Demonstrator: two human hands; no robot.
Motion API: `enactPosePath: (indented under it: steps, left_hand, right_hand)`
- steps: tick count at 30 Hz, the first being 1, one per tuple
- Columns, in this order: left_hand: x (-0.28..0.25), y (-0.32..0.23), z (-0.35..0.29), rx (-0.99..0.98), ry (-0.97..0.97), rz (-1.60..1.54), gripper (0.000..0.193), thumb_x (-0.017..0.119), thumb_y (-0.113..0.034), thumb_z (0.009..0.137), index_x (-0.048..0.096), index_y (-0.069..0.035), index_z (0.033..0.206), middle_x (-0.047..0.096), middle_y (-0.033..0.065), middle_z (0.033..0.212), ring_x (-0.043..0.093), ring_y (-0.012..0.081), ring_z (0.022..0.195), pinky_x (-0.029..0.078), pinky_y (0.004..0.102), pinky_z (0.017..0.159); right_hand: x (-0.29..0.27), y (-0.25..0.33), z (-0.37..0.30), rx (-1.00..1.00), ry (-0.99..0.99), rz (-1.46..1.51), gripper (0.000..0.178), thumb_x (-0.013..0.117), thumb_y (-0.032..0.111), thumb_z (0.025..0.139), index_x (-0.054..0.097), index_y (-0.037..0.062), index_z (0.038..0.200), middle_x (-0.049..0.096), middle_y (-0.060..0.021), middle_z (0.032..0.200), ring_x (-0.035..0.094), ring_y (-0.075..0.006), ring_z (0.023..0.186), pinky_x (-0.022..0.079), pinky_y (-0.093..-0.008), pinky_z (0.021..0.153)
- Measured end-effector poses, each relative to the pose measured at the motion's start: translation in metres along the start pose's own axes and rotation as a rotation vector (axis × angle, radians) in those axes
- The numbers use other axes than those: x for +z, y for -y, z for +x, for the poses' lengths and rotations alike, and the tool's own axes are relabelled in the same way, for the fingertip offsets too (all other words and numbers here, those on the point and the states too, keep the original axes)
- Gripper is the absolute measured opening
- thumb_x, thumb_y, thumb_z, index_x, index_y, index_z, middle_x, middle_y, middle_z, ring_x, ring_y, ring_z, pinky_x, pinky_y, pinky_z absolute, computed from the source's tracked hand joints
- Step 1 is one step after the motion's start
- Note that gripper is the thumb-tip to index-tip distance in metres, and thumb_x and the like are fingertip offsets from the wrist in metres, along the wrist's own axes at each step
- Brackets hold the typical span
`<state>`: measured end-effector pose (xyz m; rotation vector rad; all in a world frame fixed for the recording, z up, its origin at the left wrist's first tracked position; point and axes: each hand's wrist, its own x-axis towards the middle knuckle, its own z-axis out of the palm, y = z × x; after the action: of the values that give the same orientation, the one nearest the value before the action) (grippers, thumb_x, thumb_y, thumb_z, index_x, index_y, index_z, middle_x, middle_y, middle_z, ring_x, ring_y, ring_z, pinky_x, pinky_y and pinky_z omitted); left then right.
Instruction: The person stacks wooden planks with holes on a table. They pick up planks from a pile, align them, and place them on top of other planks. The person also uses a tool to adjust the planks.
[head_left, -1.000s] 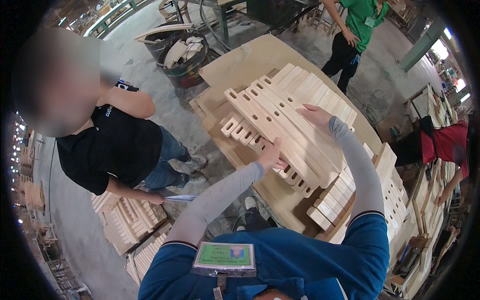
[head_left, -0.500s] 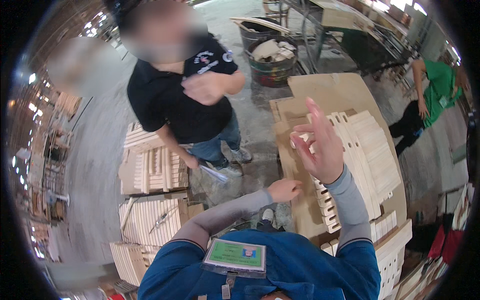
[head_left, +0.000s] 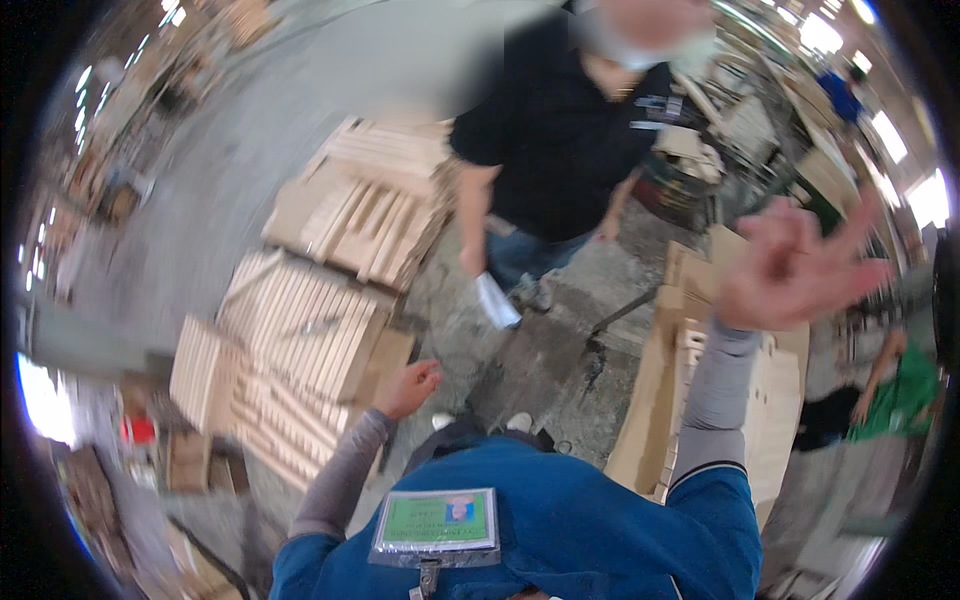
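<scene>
This seems gesturing, not handling: the right hand (head_left: 787, 275) spreads empty; the left hand (head_left: 412, 388) curls near wood strips (head_left: 268, 290), grip unclear. Grasping boards (head_left: 774, 400) on the worktop (head_left: 640, 420) calls for reaching down

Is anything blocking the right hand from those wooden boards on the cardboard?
Nothing visible is. The bare, open right hand is raised, and no object shows between it and the pale, flat wooden boards on the brown cardboard. The grey-sleeved right forearm hides some boards, so I can't check those.
</scene>
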<state>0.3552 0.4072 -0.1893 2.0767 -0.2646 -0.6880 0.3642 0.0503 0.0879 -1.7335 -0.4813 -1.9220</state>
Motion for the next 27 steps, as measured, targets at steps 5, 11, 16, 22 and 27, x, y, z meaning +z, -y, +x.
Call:
enactPosePath:
  steps: [5,11,16,22,27]
  left_hand:
    - [-0.031,0.074,-0.047,-0.144,-0.200,-0.134,0.039,0.053,-0.025,0.085,0.052,-0.001,0.116,0.064,0.0135,0.088,0.061,0.0183,0.078,0.048,0.0299,0.069]
    - [-0.031,0.127,-0.096,-0.300,-0.285,-0.113,0.039,0.051,-0.030,0.082,0.055,-0.003,0.110,0.062,0.0190,0.095,0.060,0.0319,0.087,0.047,0.0377,0.076]
    - [-0.029,0.157,-0.107,-0.412,-0.348,-0.228,0.036,0.051,-0.030,0.083,0.058,-0.004,0.106,0.061,0.0193,0.095,0.059,0.0336,0.088,0.046,0.0385,0.077]
    - [-0.032,0.208,-0.054,-0.563,-0.429,-0.342,0.037,0.052,-0.030,0.082,0.057,-0.004,0.108,0.061,0.0196,0.096,0.059,0.0327,0.090,0.046,0.0371,0.078]
    - [-0.034,0.265,-0.053,-0.743,-0.617,-0.627,0.035,0.055,-0.023,0.084,0.054,-0.001,0.112,0.063,0.0136,0.089,0.060,0.0187,0.077,0.048,0.0291,0.070]
  right_hand:
    - [0.016,0.069,-0.048,0.322,0.339,0.510,0.038,0.051,0.004,0.079,0.041,0.0048,0.116,0.051,-0.0177,0.102,0.055,-0.0217,0.070,0.045,-0.0279,0.060]
    - [0.115,0.114,-0.202,0.429,0.941,0.191,0.019,0.054,0.001,0.078,0.059,0.0003,0.097,0.060,-0.0175,0.096,0.058,-0.0273,0.090,0.046,-0.0329,0.076]
    - [0.198,0.142,-0.305,0.655,1.487,0.542,0.023,0.054,0.003,0.079,0.058,0.0025,0.101,0.060,-0.0144,0.095,0.060,-0.0278,0.080,0.047,-0.0329,0.071]
    - [0.333,0.116,-0.453,0.285,2.116,0.523,0.026,0.054,0.012,0.078,0.057,0.0040,0.103,0.060,-0.0162,0.095,0.058,-0.0300,0.086,0.047,-0.0376,0.071]
    - [0.431,0.141,-0.573,0.013,2.313,0.502,0.029,0.052,0.019,0.080,0.055,0.0061,0.105,0.059,-0.0178,0.097,0.055,-0.0343,0.093,0.045,-0.0437,0.079]
